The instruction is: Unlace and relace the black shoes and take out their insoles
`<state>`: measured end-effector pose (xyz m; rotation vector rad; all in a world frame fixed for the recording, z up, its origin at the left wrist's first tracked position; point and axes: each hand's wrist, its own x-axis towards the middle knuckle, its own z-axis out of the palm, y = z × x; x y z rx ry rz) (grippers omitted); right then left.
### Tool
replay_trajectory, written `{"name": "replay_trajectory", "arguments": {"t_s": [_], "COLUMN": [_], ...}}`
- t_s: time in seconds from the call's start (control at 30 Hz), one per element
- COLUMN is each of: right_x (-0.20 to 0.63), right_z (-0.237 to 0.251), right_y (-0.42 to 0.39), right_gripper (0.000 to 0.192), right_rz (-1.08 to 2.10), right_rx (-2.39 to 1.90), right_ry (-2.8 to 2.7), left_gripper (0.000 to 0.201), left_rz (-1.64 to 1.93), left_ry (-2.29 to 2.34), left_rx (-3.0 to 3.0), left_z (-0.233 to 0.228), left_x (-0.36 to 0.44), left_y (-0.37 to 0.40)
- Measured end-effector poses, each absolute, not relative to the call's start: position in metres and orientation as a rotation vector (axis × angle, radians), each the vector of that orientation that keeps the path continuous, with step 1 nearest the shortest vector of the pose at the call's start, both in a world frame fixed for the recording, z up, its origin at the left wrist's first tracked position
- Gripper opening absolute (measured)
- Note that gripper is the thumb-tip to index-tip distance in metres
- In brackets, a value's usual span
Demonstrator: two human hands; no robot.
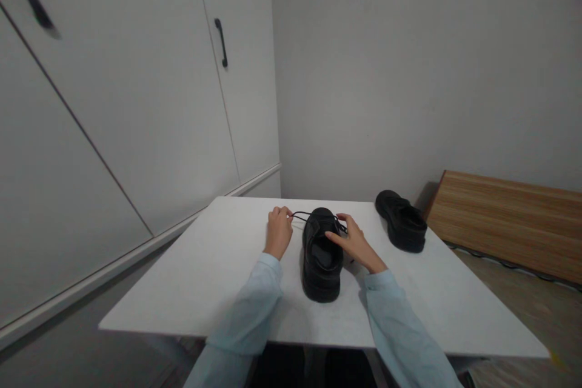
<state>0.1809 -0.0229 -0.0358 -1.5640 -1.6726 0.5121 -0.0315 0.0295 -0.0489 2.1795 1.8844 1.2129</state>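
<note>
pale blue sleeves [254, 309] come in from the bottom edge, nearest of all, and reach over the white table [204, 279], the largest thing here, set near white cupboard doors [136, 103] and a wooden bench [509, 224] to the right. on the table, between both hands, stands a black lace-up shoe [322, 260], heel toward the person and toe away; its mate, a second black shoe [402, 221], sits well apart at the far right edge. the left hand [278, 231] is closed, pinching one end of the black shoelace [302, 215] and drawing it out to the left. the right hand [353, 241] rests on the shoe's tongue with fingers bent; it appears to pinch the other lace end, though that is too small to be sure. as a judgement, an uneven pull from the left could slide the light shoe sideways or draw the lace out of an eyelet, and a slack right grip would let the lace slip. the second shoe near the edge could be knocked off by an elbow.
</note>
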Motion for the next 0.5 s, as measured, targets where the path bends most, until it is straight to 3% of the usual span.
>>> {"name": "replay_trajectory", "arguments": {"t_s": [0.5], "right_x": [0.1793], "right_z": [-0.0282], "right_y": [-0.0266], "right_gripper": [0.073], "right_rz": [0.611], "right_rx": [-1.622], "right_ry": [-1.66], "left_gripper": [0.009], "left_rz": [1.579], "left_ry": [1.747], "left_rx": [1.792], "left_z": [-0.041], "left_x": [-0.0389], "left_y": [0.0343]}}
